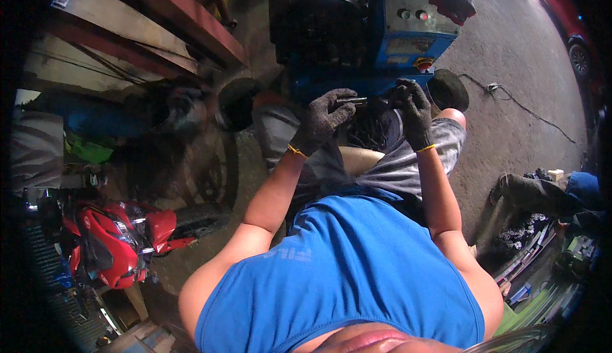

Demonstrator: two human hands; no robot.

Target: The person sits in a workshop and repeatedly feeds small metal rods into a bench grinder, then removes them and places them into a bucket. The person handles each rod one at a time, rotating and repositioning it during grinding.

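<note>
My left hand point(324, 122), in a dark knit glove with a yellow cuff edge, is closed around a short metal cylinder point(356, 102) that points to the right. My right hand point(414, 116), gloved alike, has its fingers pinched together a little to the right of the cylinder's end. Whatever lies between those fingers is too small and dark to make out. Both hands are above my spread knees, just in front of the blue base point(344, 82) of a machine. A dark rounded drum housing point(315, 18) rises behind them.
The machine's control box point(417, 24) has buttons and a dark red cloth point(449, 1) on top. Wheels point(449, 90) flank the base. A cable point(510, 98) crosses the concrete floor. Red steel beams point(185, 8) stand far left, a red motorcycle point(115, 241) near left, assorted clutter point(529, 238) at right.
</note>
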